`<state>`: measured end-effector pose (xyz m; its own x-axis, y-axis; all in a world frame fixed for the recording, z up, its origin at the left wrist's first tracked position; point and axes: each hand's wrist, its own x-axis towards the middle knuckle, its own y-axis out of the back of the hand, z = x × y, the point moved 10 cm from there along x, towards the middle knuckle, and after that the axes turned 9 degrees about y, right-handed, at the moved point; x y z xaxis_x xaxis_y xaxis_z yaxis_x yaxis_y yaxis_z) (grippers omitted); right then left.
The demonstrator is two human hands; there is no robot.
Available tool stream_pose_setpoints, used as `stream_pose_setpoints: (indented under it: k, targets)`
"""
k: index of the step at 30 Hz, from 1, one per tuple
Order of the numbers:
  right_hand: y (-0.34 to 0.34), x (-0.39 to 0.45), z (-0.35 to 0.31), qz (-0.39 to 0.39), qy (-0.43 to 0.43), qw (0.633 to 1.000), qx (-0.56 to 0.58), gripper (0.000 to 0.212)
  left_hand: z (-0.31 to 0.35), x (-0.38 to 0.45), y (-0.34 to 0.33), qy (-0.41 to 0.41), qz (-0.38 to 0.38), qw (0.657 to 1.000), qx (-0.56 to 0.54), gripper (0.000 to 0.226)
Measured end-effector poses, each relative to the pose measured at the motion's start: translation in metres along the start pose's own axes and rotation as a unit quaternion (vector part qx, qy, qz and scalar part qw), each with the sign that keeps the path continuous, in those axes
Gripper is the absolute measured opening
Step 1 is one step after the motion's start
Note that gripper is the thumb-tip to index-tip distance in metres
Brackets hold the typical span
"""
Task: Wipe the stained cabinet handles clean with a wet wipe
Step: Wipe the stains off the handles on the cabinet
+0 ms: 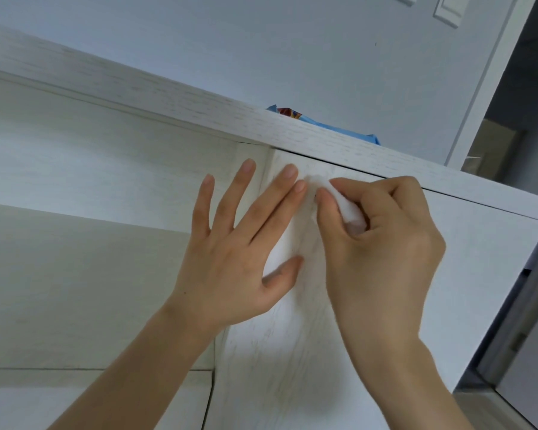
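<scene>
Head view only, looking up at a white wood-grain cabinet [323, 352]. Left hand [230, 259] lies flat against the cabinet's front edge, fingers straight and spread, pointing toward 12–1 o'clock, holding nothing, seemingly bracing the panel. Right hand [382, 243] sits at 3 o'clock of the left, fingers curled, thumb and forefinger pinching a small bunched white wet wipe [351, 212] and pressing it on the panel's upper part, just below the white top board [199, 107]. Wipe touches the surface just beside the left hand's fingertips. No separate knob or bar visible; the handle may be the panel's edge or lies hidden under the hands, cannot tell. No stain readable here. At 12 o'clock of the hands, a blue plastic packet [333, 128] lies on top of the cabinet, likely the wipes pack. At 2 o'clock, a white door frame [485, 97]. Step judged: mid-wipe on this spot. Next move likely calls for steady pressure, rubbing along the edge, with the flat hand steadying the panel, then checking for residue.
</scene>
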<state>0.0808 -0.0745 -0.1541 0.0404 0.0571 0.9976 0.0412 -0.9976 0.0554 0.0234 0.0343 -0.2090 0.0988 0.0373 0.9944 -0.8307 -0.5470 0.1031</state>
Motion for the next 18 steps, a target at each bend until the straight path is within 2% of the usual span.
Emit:
stream_pose_setpoints:
  k: [5, 8, 10, 12, 18]
  targets:
    - [0.007, 0.000, 0.007, -0.027, -0.020, 0.999, -0.010, 0.007, 0.001, 0.000, 0.001, -0.002, 0.004, 1.000, 0.008, 0.072]
    - [0.027, -0.009, 0.029, 0.010, -0.113, 0.992, 0.053, 0.017, 0.001, -0.001, -0.002, -0.004, -0.007, 1.000, 0.011, 0.073]
    - [0.033, -0.015, 0.036, 0.035, -0.159, 0.983, 0.090, 0.012, 0.001, -0.001, -0.002, -0.004, -0.008, 1.000, 0.011, 0.074]
    - [0.030, -0.016, 0.031, 0.032, -0.154, 0.984, 0.085, 0.010, 0.000, -0.001, -0.002, -0.001, -0.007, 1.000, 0.011, 0.074]
    - [0.012, -0.014, 0.008, 0.027, -0.066, 0.996, 0.055, 0.008, 0.001, 0.000, -0.001, 0.000, -0.001, 1.000, 0.024, 0.069]
